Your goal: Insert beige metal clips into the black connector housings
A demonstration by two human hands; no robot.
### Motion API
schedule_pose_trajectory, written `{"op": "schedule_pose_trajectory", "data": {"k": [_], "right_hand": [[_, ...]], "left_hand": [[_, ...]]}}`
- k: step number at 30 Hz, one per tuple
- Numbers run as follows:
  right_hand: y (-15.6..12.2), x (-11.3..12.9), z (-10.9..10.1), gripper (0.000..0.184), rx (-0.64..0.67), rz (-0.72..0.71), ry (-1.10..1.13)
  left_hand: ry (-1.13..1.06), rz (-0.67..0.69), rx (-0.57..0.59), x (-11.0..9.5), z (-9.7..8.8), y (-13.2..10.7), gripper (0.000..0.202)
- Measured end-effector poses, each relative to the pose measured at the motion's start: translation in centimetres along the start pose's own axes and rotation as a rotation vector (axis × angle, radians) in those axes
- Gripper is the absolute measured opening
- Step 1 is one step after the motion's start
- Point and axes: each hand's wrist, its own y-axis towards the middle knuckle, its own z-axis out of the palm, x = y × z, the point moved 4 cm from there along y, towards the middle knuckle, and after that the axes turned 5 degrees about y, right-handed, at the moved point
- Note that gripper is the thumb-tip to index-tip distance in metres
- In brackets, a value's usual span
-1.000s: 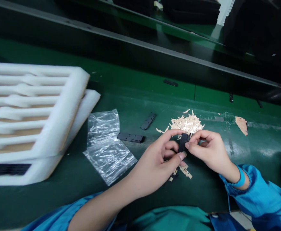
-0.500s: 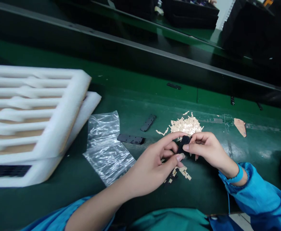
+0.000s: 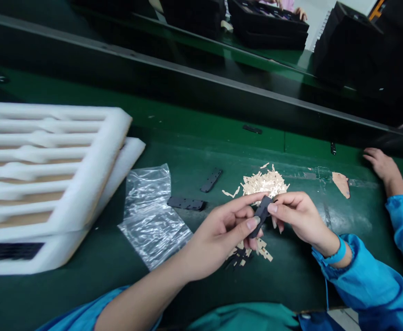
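Fingers (image 3: 246, 212) of both hands pinch one small black strip (image 3: 261, 212) over the counter (image 3: 291, 271). L hand (image 3: 222, 234) has thumb under and forefinger over the lower end; R hand (image 3: 300, 216) nips the upper end w/ thumb and forefinger, other fingers curled loose. Strip sits lifted off the surface, between the two hands, just this side of the tan chip pile (image 3: 264, 182). Looks held up like that so each end can be worked while the face stays in sight (my guess). Long axis runs approx 7 o'clock to 1 o'clock, upper end aimed at the pile. More tan bits and dark scraps (image 3: 248, 255) lie right under the hands, prob. dropped where peeled. At 9 o'clock from the hands, two more black strips (image 3: 187, 203) flat on the counter, then a clear plastic bag (image 3: 151, 216), then stacked white foam trays (image 3: 49, 179). Another person's hand (image 3: 381, 163) rests at 3 o'clock, well apart.
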Motion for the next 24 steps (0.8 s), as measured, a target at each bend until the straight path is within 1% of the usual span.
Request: {"op": "schedule_pose_trajectory", "data": {"k": [1, 2, 4, 7, 8, 9, 10, 12, 15, 17, 20, 24], "right_hand": [[0.1, -0.2, 0.0, 0.044, 0.018, -0.014, 0.004], [0.2, -0.3, 0.0, 0.044, 0.013, -0.057, -0.018], [0.3, -0.1, 0.1, 0.040, -0.060, -0.231, -0.151], [-0.2, 0.9, 0.3, 0.030, -0.179, -0.559, -0.431], [-0.4, 1.2, 0.4, 0.026, -0.193, -0.632, -0.508], [-0.4, 1.3, 0.3, 0.022, -0.197, -0.673, -0.563], [-0.4, 1.5, 0.1, 0.018, -0.197, -0.682, -0.590], [-0.2, 1.6, -0.6, 0.012, -0.197, -0.621, -0.569], [0.1, 1.6, -1.8, 0.019, -0.180, -0.455, -0.443], [0.2, 1.7, -2.0, 0.023, -0.159, -0.379, -0.383], [0.0, 1.9, -2.0, 0.025, -0.135, -0.324, -0.325], [-0.1, 2.0, -1.9, 0.016, -0.158, -0.304, -0.207]], "left_hand": [[-0.063, -0.018, 0.030, 0.3, 0.0, 0.1, 0.053], [-0.127, -0.041, 0.053, 0.6, 0.0, 0.2, 0.056], [-0.236, -0.082, 0.063, 1.2, -0.1, 0.5, 0.061], [-0.324, -0.094, 0.036, 1.8, -0.2, 1.0, 0.062], [-0.336, -0.087, 0.021, 1.9, -0.3, 1.1, 0.061], [-0.342, -0.082, 0.010, 2.0, -0.3, 1.2, 0.061], [-0.344, -0.079, 0.005, 2.1, -0.2, 1.3, 0.061], [-0.343, -0.076, 0.016, 2.1, -0.1, 1.4, 0.062], [-0.326, -0.064, 0.044, 2.0, -0.1, 1.4, 0.062], [-0.319, -0.054, 0.050, 1.8, -0.3, 1.4, 0.060], [-0.323, -0.048, 0.061, 1.7, -0.4, 1.3, 0.058], [-0.310, -0.053, 0.080, 1.6, -0.3, 1.2, 0.059]]}}
